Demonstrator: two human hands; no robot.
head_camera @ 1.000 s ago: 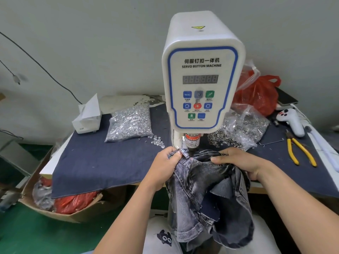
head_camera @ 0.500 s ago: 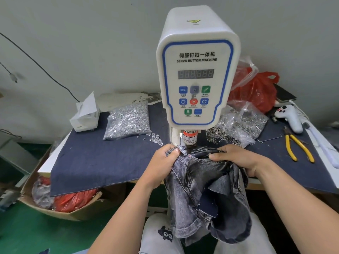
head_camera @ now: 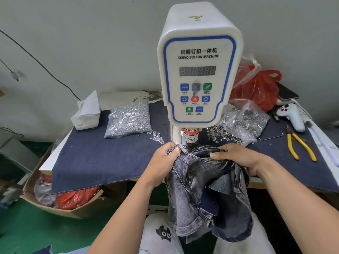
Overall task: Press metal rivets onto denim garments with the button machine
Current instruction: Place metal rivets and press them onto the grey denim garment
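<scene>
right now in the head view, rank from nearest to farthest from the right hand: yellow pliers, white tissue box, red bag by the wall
From the right hand:
1. yellow pliers, on its right
2. red bag, behind, by the wall
3. white tissue box, far left of the machine

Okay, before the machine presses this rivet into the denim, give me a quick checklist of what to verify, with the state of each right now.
1. Denim garment under the press head: ok, waistband edge sits beneath it.
2. Left hand gripping the fabric: ok, pinching the edge beside the head.
3. Right hand gripping the fabric: ok, holding the waistband on the other side.
4. Fingertips away from the press point: cannot tell, the left ones are very close.
5. Rivet loaded in the die: cannot tell, hidden by fabric.
6. Fabric flat at the press point: cannot tell, the garment is bunched.
</scene>
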